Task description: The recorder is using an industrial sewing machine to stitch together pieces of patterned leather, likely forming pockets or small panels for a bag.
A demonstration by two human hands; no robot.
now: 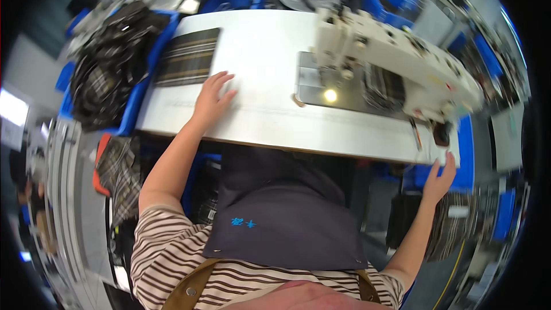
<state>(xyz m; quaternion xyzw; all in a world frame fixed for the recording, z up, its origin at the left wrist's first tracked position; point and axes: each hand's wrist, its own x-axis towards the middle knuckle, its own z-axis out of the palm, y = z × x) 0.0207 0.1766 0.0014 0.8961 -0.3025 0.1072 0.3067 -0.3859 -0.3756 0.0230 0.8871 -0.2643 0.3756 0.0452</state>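
My left hand (213, 99) is over the white sewing table, its fingers apart and nothing in them. Just beyond it, a dark plaid fabric panel (192, 57) with tan and white stripes lies flat, close to the fingertips but apart from them. At the table's right front corner is my right hand (440, 179), fingers stretched out and holding nothing that I can see. A white sewing machine (396, 51) stands on the right half, with its metal plate (310, 77) lit by a small lamp. More plaid fabric (383, 87) lies under the machine arm.
A blue bin (150, 72) heaped with dark plaid pieces (109, 72) stands at the left. A thin orange-and-black tool (416, 134) and a small dark object (441, 134) lie near the table's right end. Plaid cloth (450, 227) hangs low on the right.
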